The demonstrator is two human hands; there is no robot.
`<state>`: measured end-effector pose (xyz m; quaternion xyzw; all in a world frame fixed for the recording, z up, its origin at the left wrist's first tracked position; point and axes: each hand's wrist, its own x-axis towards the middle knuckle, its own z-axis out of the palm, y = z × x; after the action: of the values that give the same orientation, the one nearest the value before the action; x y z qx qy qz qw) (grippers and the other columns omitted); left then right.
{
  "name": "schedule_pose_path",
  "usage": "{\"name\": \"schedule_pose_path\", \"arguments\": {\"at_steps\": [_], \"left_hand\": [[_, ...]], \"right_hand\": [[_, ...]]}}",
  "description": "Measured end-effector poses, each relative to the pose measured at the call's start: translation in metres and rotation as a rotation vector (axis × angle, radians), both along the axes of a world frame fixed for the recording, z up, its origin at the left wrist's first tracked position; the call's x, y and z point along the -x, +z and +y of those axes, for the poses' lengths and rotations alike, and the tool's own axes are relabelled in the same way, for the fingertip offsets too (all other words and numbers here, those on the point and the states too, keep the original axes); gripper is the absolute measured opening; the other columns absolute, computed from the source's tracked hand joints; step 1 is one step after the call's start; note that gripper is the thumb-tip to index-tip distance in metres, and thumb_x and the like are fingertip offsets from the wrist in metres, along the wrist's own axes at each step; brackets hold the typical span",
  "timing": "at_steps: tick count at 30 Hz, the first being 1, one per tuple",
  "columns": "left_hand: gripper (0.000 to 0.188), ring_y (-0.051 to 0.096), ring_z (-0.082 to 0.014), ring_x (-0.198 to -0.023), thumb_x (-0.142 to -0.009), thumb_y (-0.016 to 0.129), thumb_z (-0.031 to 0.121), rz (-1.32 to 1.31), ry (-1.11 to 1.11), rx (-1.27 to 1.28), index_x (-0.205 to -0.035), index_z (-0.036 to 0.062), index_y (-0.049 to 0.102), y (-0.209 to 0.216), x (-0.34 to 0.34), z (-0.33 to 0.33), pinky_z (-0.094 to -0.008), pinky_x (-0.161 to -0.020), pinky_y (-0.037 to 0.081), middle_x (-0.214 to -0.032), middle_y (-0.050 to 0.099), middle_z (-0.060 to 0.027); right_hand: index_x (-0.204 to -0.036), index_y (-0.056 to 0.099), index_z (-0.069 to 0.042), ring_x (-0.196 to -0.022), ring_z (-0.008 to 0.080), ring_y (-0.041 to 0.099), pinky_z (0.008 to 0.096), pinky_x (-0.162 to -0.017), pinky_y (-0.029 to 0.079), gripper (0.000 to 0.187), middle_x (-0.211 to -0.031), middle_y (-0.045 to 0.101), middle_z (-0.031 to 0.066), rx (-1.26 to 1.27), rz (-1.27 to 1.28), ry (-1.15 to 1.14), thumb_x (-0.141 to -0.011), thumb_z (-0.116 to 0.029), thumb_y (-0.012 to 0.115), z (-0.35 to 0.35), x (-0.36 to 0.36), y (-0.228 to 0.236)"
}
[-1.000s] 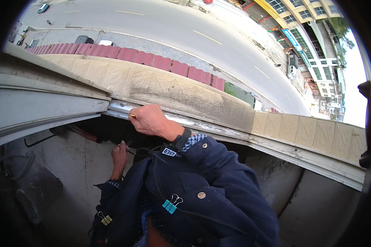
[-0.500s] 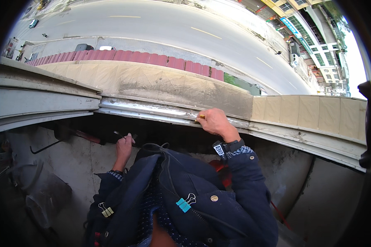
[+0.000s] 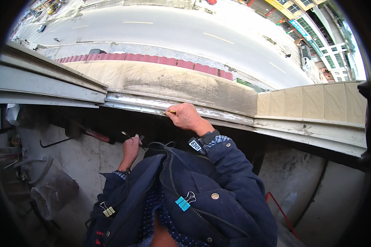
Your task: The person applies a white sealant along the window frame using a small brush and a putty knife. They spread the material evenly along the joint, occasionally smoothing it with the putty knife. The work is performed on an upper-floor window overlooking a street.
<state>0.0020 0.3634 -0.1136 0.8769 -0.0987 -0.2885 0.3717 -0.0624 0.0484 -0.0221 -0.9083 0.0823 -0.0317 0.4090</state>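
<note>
On my feed's left I see a dark hooked bar [image 3: 55,143], then a red tool handle [image 3: 99,136]. The left hand [image 3: 131,149] is curled around 1 thin stick-like tool [image 3: 124,133], with open room between it and the sill rail [image 3: 231,116]. Next, the right hand [image 3: 183,116] is a closed fist gripping 1 small yellow tool [image 3: 172,111] at the rail's inner edge; the rail runs past it both ways. Farther right, a red bar [image 3: 282,214] slants near the sleeve [image 3: 239,166].

The tool [image 3: 172,111] was coloured yellow, the rail [image 3: 141,102] streaked white over grey. The near jacket [image 3: 241,197] was coloured navy, its right clip [image 3: 183,203] turquoise, its left clip [image 3: 109,211] pale yellow. Far off, the roofing [image 3: 152,59] was coloured maroon, the road [image 3: 165,31] dashed yellow.
</note>
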Motion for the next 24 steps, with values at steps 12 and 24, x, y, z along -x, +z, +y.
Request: {"name": "schedule_pose_path", "arguments": {"at_steps": [12,24], "left_hand": [[0.055,0.067,-0.032,-0.065,-0.104,0.047,0.04,0.025,-0.024,-0.011,-0.071,0.0014,0.069,0.001,0.013,0.0,-0.0431,-0.065,0.049,-0.064,0.064,-0.0167],[0.054,0.066,-0.0295,-0.064,-0.104,0.048,0.038,0.035,0.053,-0.038,-0.071,0.0004,0.069,-0.006,0.011,0.019,-0.0424,-0.065,0.049,-0.062,0.064,-0.0156]], "right_hand": [[-0.091,0.075,-0.004,-0.068,0.0362,0.069,0.0417,-0.063,0.053,0.026,-0.075,0.069,0.0204,-0.119,0.087,-0.233,-0.094,-0.027,0.063,-0.04,0.021,0.055],[-0.096,0.075,-0.011,-0.071,0.0404,0.067,0.0429,-0.063,0.054,0.018,-0.078,0.069,0.0201,-0.022,-0.151,-0.051,-0.095,-0.024,0.062,0.054,-0.108,-0.027]]}}
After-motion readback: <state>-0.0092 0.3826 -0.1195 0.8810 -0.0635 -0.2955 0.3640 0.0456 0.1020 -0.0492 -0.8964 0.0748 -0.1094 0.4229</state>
